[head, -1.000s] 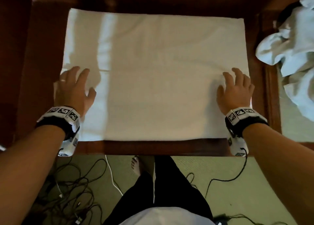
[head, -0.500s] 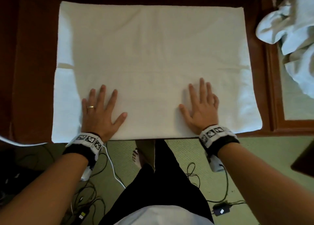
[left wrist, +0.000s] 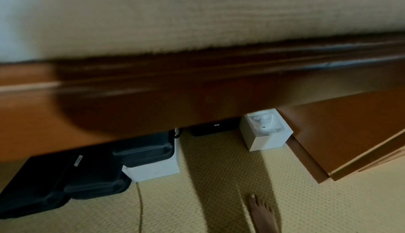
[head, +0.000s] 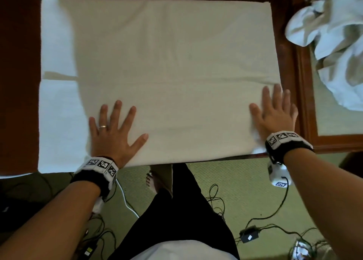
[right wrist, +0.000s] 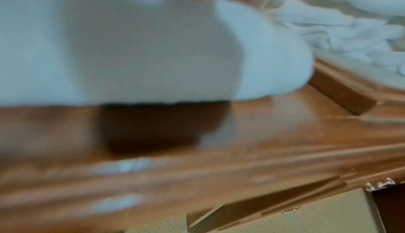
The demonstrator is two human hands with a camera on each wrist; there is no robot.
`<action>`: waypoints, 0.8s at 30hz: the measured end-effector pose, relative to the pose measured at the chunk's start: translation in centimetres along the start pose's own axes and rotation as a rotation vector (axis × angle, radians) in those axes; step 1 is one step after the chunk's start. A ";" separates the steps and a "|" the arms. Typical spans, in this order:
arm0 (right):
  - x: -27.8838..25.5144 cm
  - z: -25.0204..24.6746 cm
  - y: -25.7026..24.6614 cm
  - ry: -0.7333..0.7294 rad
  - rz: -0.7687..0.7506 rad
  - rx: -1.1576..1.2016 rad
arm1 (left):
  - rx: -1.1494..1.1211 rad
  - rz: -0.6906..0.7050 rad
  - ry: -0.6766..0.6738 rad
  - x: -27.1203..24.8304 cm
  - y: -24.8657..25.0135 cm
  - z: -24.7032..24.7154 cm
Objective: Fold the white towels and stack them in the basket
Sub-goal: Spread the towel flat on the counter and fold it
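Looking down through the head view: white towel (head: pixel 157 73) spread flat over a dark wooden table (head: pixel 17 83), its near edge at the table's front lip. Left hand (head: pixel 115 134) lies palm down on the towel, fingers straight and splayed, a ring on one finger, gripping nothing. Right hand (head: pixel 275 114) lies flat at the towel's right edge, fingers straight, gripping nothing. Both wrist bands (head: pixel 101 164) carry black-and-white square markers; no words on them that I can read. A heap of crumpled white towels (head: pixel 334 44) sits to the right, apart from the flat one. No basket in my views. Green carpet (head: pixel 245 191) below, strewn with black cables (head: pixel 275 216) and a power adapter (head: pixel 249 236).

Left wrist view: towel edge (left wrist: pixel 153 20) on the table lip, blurred. Under the table, black cases (left wrist: pixel 76 176), a white box (left wrist: pixel 266 130), and a black box (left wrist: pixel 213 128) with small white lettering too blurred to read. A bare foot (left wrist: pixel 263 214) on patterned carpet.

Right wrist view: heavily blurred; towel corner (right wrist: pixel 131 46) on glossy wood, crumpled heap behind.
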State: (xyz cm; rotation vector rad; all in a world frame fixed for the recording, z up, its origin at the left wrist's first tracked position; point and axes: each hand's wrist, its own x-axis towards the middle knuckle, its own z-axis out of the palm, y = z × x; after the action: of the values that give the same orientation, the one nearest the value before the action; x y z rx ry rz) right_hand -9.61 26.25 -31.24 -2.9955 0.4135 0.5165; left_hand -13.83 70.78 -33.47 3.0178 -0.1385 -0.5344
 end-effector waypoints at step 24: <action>-3.2 0.4 -13.2 -0.159 -0.387 -0.055 | 0.009 -0.122 -0.094 1.8 -5.9 -5.2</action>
State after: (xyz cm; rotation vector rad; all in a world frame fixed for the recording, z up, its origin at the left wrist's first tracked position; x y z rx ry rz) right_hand -8.98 39.79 -30.16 -2.9434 -0.1920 0.7242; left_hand -9.94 76.77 -29.74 3.0244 0.0387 -0.6881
